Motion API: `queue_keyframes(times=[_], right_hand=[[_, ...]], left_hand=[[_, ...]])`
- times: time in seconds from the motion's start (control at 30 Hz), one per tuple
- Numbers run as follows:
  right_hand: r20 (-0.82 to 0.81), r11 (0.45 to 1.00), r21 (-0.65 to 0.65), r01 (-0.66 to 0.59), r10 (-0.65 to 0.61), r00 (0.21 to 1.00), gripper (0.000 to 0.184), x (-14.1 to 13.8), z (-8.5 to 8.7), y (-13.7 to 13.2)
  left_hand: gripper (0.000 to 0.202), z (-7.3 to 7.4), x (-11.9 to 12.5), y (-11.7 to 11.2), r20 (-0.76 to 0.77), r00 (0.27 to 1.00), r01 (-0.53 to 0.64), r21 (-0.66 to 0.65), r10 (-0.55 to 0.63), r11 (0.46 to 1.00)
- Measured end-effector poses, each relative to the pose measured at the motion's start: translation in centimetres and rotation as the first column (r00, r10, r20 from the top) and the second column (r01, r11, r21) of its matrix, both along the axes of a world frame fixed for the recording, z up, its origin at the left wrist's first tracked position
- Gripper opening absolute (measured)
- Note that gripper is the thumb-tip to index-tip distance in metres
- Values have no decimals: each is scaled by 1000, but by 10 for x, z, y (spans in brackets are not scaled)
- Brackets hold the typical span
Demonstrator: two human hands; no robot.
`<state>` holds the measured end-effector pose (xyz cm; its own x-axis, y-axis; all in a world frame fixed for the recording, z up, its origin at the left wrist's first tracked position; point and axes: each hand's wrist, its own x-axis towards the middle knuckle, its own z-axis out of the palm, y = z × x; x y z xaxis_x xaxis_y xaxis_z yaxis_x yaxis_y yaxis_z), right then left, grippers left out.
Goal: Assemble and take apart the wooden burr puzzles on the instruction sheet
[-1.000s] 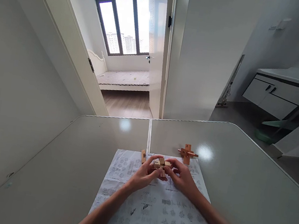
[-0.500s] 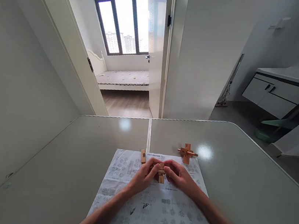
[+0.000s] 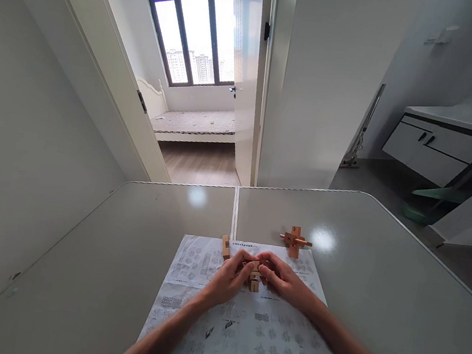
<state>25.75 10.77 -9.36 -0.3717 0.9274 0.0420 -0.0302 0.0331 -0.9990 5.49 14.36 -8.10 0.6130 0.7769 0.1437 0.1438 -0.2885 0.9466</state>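
Note:
Between my two hands is a wooden interlocking puzzle [image 3: 254,285], partly covered by my fingers. My left hand [image 3: 235,272] grips it from the left, thumb and fingers closed on the wood. From the right, my right hand [image 3: 277,275] pinches the same puzzle, its fingertips almost meeting those of the left. A dark mark shows on the puzzle's lower block. Just beyond my left hand, a loose notched wooden piece [image 3: 225,247] lies at the top of the printed sheet [image 3: 191,335]. The sheet carries rows of small diagrams and lies under both hands.
A second wooden puzzle [image 3: 295,242], cross-shaped with numbers and a thin rod, sits at the sheet's far right corner. The pale table [image 3: 116,277] has a seam [image 3: 235,212] running away from me. Past its far edge are an open door [image 3: 244,72] and a bed [image 3: 200,122].
The puzzle has tilted slightly between my fingers, its top block showing more of its face. Both hands keep nearly the same place.

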Motion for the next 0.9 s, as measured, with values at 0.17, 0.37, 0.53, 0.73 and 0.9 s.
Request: queue_keyframes(times=[0.17, 0.37, 0.53, 0.73, 0.9], right_hand=[[16, 1000, 15, -1, 1, 1000, 39, -1, 1, -2], [73, 999, 38, 37, -40, 997, 45, -4, -4, -2], [68, 992, 93, 81, -87, 994, 45, -7, -9, -2], [52, 986, 112, 121, -127, 991, 44, -7, -12, 0], [43, 995, 48, 91, -93, 995, 44, -4, -7, 0]], left_hand=[[35, -3, -1, 1, -36, 999, -11, -7, 11, 1000], [35, -10, -1, 3, -44, 998, -38, -35, 37, 999], [36, -9, -1, 4, -22, 999, -42, -53, 40, 998], [35, -7, -2, 3, -18, 999, -49, -25, 49, 998], [35, -7, -1, 1, -21, 998, -51, 8, 51, 999]])
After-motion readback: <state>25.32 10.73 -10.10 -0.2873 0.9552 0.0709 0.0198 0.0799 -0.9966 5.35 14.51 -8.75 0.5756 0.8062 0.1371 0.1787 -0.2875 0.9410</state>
